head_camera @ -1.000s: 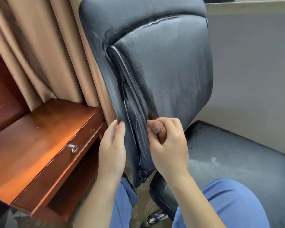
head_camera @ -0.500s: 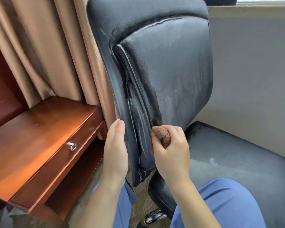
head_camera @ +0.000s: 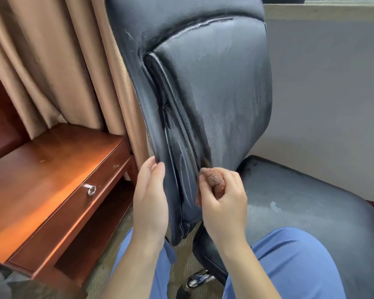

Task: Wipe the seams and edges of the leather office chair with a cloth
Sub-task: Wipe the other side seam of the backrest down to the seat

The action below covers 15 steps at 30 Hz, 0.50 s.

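The black leather chair backrest (head_camera: pixel 214 87) stands upright before me, its padded panel edged by a stitched side seam (head_camera: pixel 175 134). My left hand (head_camera: pixel 150 197) lies with straight fingers against the backrest's outer left edge, steadying it. My right hand (head_camera: pixel 222 201) grips a bunched reddish-brown cloth (head_camera: pixel 213 179) and presses it into the seam near the backrest's lower end. The grey, worn seat (head_camera: pixel 311 208) stretches to the right, dusty with a pale spot.
A polished wooden desk (head_camera: pixel 52 173) with a ring-pull drawer (head_camera: pixel 91 189) stands close on the left. Tan curtains (head_camera: pixel 58 61) hang behind it. A grey wall (head_camera: pixel 333 93) is at the right. My blue-trousered knees (head_camera: pixel 289 266) and the chrome chair base (head_camera: pixel 200 279) sit below.
My right hand with the cloth has slid down the seam toward the bottom of the backrest. My left hand stayed on the backrest's edge, shifting slightly lower.
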Each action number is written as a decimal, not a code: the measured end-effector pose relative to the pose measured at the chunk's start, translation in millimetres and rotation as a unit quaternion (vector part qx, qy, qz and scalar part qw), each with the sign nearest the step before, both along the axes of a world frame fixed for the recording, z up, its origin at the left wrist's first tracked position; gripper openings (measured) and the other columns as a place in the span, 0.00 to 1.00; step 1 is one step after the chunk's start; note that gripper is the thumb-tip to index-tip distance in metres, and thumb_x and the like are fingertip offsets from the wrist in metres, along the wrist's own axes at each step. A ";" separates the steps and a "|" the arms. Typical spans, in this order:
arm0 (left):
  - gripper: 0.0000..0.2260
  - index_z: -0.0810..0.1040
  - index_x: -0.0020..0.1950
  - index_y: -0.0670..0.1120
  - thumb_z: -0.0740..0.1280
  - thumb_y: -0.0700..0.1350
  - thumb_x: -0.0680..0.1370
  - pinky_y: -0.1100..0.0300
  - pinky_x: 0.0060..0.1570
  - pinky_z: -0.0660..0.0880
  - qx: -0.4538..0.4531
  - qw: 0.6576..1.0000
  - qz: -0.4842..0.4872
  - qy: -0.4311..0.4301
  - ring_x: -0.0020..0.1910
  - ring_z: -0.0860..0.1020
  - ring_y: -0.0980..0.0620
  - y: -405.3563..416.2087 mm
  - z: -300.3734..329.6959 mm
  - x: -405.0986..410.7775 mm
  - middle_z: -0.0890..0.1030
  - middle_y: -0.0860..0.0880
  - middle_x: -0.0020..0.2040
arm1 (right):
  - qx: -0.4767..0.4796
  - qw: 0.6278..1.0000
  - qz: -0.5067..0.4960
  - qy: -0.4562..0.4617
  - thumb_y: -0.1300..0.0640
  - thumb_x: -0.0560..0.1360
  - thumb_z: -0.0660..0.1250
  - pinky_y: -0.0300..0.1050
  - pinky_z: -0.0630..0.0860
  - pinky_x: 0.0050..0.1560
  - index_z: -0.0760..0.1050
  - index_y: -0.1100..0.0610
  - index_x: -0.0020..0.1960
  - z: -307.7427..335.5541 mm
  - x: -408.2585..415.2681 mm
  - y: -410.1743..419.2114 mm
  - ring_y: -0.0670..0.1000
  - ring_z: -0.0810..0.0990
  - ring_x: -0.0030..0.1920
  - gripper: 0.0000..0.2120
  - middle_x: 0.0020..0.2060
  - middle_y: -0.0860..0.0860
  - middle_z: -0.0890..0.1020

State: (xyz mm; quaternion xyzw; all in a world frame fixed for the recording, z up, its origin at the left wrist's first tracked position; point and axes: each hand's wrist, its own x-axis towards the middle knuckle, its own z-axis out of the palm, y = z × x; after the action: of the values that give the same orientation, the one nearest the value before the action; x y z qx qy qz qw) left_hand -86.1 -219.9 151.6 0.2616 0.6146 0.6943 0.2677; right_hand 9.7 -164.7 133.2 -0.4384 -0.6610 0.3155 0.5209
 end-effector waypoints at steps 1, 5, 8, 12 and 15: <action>0.26 0.71 0.70 0.56 0.58 0.60 0.73 0.49 0.71 0.64 0.000 1.000 0.002 -0.001 0.69 0.69 0.59 -0.2 0.6 0.8 0.74 0.59 0.67 | 0.004 1.000 0.000 0.001 0.55 0.74 0.69 0.28 0.69 0.45 0.80 0.54 0.49 -0.4 0.0 -0.3 0.42 0.75 0.46 0.05 0.46 0.47 0.77; 0.31 0.71 0.70 0.56 0.58 0.65 0.69 0.48 0.71 0.64 -0.001 1.000 -0.002 0.009 0.69 0.69 0.58 -2.6 1.9 3.2 0.74 0.58 0.68 | 0.080 0.997 -0.008 0.019 0.54 0.74 0.69 0.30 0.70 0.43 0.79 0.56 0.48 19.4 -6.7 0.7 0.42 0.75 0.44 0.06 0.45 0.47 0.77; 0.33 0.72 0.69 0.55 0.56 0.68 0.68 0.48 0.70 0.64 0.000 1.000 0.000 0.008 0.69 0.70 0.58 -4.5 4.5 6.9 0.75 0.58 0.67 | 0.147 0.988 -0.001 0.039 0.55 0.74 0.69 0.33 0.71 0.41 0.79 0.57 0.47 45.6 -18.0 1.8 0.43 0.75 0.43 0.06 0.44 0.48 0.78; 0.20 0.77 0.64 0.51 0.56 0.59 0.79 0.49 0.68 0.69 0.007 1.000 0.000 -0.029 0.63 0.75 0.58 -11.2 13.2 11.1 0.80 0.54 0.61 | 0.212 0.977 -0.008 0.030 0.56 0.74 0.69 0.40 0.72 0.39 0.79 0.57 0.46 67.5 -28.1 7.3 0.45 0.76 0.41 0.05 0.44 0.48 0.78; 0.18 0.79 0.60 0.49 0.51 0.52 0.83 0.49 0.66 0.71 0.001 0.998 0.003 -0.068 0.56 0.79 0.54 -17.5 21.4 4.7 0.83 0.48 0.54 | 0.243 0.969 -0.043 0.009 0.56 0.73 0.70 0.41 0.71 0.36 0.79 0.58 0.45 57.2 -25.5 4.7 0.46 0.76 0.41 0.05 0.44 0.48 0.79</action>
State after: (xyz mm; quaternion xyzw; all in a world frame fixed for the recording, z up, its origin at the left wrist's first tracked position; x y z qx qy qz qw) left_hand -81.4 -237.4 173.0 0.2121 0.5951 0.7119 0.3067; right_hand -15.8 -160.0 190.4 -0.3236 -0.6940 0.1262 0.6306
